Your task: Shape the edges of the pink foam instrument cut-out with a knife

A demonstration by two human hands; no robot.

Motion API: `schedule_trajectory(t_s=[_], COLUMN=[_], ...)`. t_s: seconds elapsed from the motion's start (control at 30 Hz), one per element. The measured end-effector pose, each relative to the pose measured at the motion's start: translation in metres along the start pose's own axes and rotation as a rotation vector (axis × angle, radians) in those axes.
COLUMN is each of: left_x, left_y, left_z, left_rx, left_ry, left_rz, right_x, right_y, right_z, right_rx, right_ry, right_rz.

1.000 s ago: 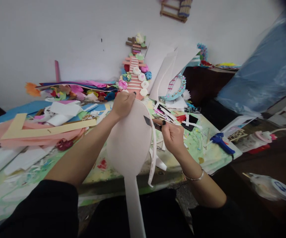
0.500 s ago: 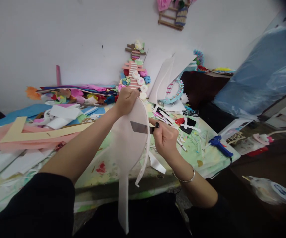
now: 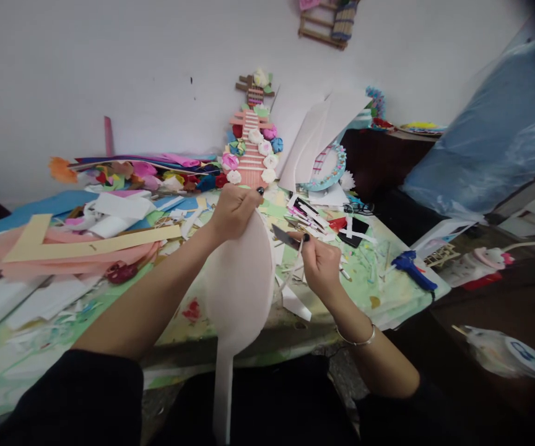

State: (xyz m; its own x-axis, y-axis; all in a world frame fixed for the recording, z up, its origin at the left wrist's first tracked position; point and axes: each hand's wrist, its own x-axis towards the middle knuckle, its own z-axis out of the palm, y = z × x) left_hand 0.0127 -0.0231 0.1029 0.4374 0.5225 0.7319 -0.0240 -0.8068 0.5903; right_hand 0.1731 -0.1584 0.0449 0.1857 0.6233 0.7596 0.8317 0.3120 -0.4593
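My left hand [image 3: 237, 210] grips the rounded upper end of a white foam board cutout [image 3: 242, 291], shaped like a paddle with a narrow handle. The cutout hangs upright in front of the table edge, its handle reaching down over my lap. To the right of it, my right hand [image 3: 322, 263] is closed around a dark knife blade [image 3: 286, 236] that points left toward the board, a little apart from its curved edge. A thin white strip hangs at the fingers of that hand. A white scrap [image 3: 294, 303] lies on the table just below.
A blue glue gun [image 3: 413, 271] lies at the table's right edge. A flower-covered pink instrument model [image 3: 251, 145] stands against the wall. Coloured paper [image 3: 142, 173] and white scraps crowd the left. A blue plastic bag [image 3: 485, 136] bulges on the right.
The blade was across the board's curved edge; now it is off to the right. The thin edge strip has come away from the board. The board has shifted slightly downward.
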Motion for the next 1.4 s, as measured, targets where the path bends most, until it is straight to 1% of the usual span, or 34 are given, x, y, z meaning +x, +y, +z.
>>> schedule_trajectory(t_s=[0.07, 0.13, 0.2, 0.27, 0.33, 0.43, 0.53, 0.63, 0.7, 1.0, 1.17, 1.3, 1.4], left_x=[-0.002, -0.003, -0.004, -0.006, -0.009, -0.011, -0.013, -0.015, -0.017, -0.022, -0.023, -0.024, -0.024], left_y=[-0.003, -0.009, -0.015, -0.019, -0.022, -0.023, -0.020, -0.016, -0.014, -0.012, -0.009, -0.006, -0.005], left_z=[-0.001, -0.001, -0.001, 0.001, 0.004, 0.008, 0.011, 0.010, 0.009, 0.005, 0.003, 0.001, 0.000], left_rx=[0.068, 0.115, 0.147, 0.179, 0.211, 0.250, 0.272, 0.258, 0.231, 0.092, 0.039, 0.016, 0.018], left_ry=[0.006, 0.001, 0.002, 0.000, 0.002, 0.014, 0.022, 0.038, 0.054, 0.076, 0.059, 0.052, 0.051], left_rz=[-0.012, -0.027, -0.039, -0.054, -0.073, -0.099, -0.140, -0.189, -0.199, -0.157, -0.161, -0.161, -0.152], right_x=[-0.001, -0.003, -0.007, -0.012, -0.018, -0.026, -0.029, -0.030, -0.030, -0.032, -0.033, -0.033, -0.033], right_y=[0.005, 0.003, -0.004, -0.015, -0.027, -0.039, -0.044, -0.046, -0.046, -0.041, -0.039, -0.035, -0.031], right_z=[-0.002, -0.006, -0.010, -0.012, -0.013, -0.010, -0.005, -0.002, -0.001, 0.000, 0.002, 0.004, 0.004], right_rx=[0.010, 0.030, 0.063, 0.088, 0.065, 0.014, 0.005, 0.037, 0.048, 0.091, 0.116, 0.128, 0.101], right_ry=[0.019, 0.030, -0.002, -0.068, -0.127, -0.152, -0.144, -0.120, -0.116, -0.106, -0.103, -0.098, -0.112], right_rz=[0.036, 0.033, -0.017, -0.085, -0.129, -0.165, -0.175, -0.172, -0.177, -0.159, -0.154, -0.158, -0.123])
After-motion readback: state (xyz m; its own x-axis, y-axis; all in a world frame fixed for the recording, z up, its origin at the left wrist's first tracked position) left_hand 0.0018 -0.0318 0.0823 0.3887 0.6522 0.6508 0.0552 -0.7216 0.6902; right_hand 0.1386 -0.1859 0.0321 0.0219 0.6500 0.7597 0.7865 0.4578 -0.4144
